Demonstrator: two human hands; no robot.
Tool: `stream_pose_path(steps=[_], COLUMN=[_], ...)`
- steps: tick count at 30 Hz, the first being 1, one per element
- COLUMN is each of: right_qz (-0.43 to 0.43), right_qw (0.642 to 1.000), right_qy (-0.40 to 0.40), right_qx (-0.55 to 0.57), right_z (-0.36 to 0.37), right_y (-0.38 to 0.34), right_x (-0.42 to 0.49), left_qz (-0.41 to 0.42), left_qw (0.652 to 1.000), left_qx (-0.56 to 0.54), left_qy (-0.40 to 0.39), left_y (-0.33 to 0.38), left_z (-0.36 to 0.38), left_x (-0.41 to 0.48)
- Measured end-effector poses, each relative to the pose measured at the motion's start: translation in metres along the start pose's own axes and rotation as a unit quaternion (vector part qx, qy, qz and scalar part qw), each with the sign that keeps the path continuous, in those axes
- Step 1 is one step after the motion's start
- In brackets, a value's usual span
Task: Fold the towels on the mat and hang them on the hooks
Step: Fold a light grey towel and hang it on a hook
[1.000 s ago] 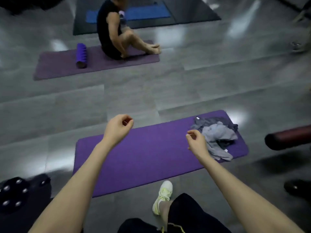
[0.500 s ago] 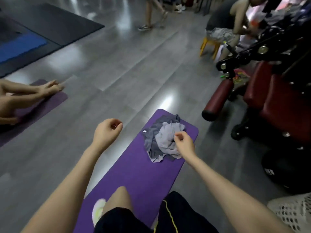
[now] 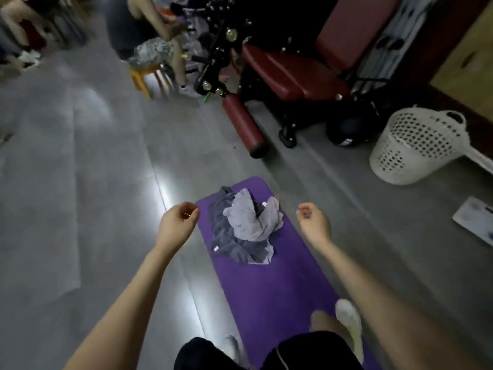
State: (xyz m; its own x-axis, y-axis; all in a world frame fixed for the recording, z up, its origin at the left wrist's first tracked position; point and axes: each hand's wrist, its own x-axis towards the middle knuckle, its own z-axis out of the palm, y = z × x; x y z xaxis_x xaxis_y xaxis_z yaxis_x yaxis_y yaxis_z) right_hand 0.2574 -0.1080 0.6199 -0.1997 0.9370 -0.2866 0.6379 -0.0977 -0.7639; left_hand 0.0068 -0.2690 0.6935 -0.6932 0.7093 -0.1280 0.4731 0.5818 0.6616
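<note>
**Towels** [image 3: 241, 228]: one loose heap, a pale grey piece crumpled on top of a darker grey one. They lie at the far end of the mat, unfolded, and run nearly from its left edge to its right.

**Mat** [image 3: 266, 289]: purple, lying lengthwise away from the person, whose white shoe [image 3: 349, 321] stands on its near end.

**Left hand** [image 3: 176, 226]: raised over the floor just outside the mat's left edge, level with the heap. Fingers loosely curled, holding nothing.

**Right hand** [image 3: 314, 225]: half a second ago it was down on the pale towel. Now it is off the cloth and past the mat's right edge, fingers loosely curled, nothing in them.

**Change**: the person has turned to face straight down the mat. The heap now lies between the two hands and neither touches it.

**Reading**: no towel has been lifted or folded. I judge this to be squaring up for a first two-handed pick.

**Hooks**: none in sight from here.

**Nearby**: white laundry basket [image 3: 410, 156] on the floor to the far right, red padded bench [image 3: 293, 73] beyond the mat.
</note>
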Motion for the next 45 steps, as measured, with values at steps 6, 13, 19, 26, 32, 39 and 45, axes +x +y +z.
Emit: stream_pose_path(steps=[6, 13, 19, 26, 32, 39, 45], right_qz=[0.127, 0.196, 0.225, 0.264, 0.308, 0.329, 0.316], right_qw=[0.988, 0.969, 0.959, 0.944, 0.923, 0.907, 0.915], right_qy=[0.081, 0.149, 0.173, 0.198, 0.223, 0.251, 0.234], right_qx=[0.043, -0.003, -0.007, 0.022, 0.052, 0.077, 0.088], right_z=[0.024, 0.043, 0.079, 0.129, 0.169, 0.220, 0.293], right_y=[0.057, 0.084, 0.097, 0.097, 0.095, 0.129, 0.212], right_x=[-0.126, -0.265, -0.322, -0.337, -0.274, -0.163, -0.065], left_qz=[0.069, 0.116, 0.179, 0.211, 0.221, 0.251, 0.260], left_qw=[0.990, 0.967, 0.954, 0.933, 0.912, 0.899, 0.902], left_qx=[-0.051, -0.111, -0.045, 0.026, 0.077, 0.137, 0.190], left_qy=[-0.109, -0.197, -0.236, -0.291, -0.338, -0.333, -0.288], left_y=[-0.029, -0.061, -0.098, -0.131, -0.156, -0.203, -0.274], left_z=[-0.024, -0.024, -0.012, 0.004, 0.054, 0.152, 0.271], left_x=[-0.011, -0.057, -0.098, -0.083, 0.002, 0.103, 0.162])
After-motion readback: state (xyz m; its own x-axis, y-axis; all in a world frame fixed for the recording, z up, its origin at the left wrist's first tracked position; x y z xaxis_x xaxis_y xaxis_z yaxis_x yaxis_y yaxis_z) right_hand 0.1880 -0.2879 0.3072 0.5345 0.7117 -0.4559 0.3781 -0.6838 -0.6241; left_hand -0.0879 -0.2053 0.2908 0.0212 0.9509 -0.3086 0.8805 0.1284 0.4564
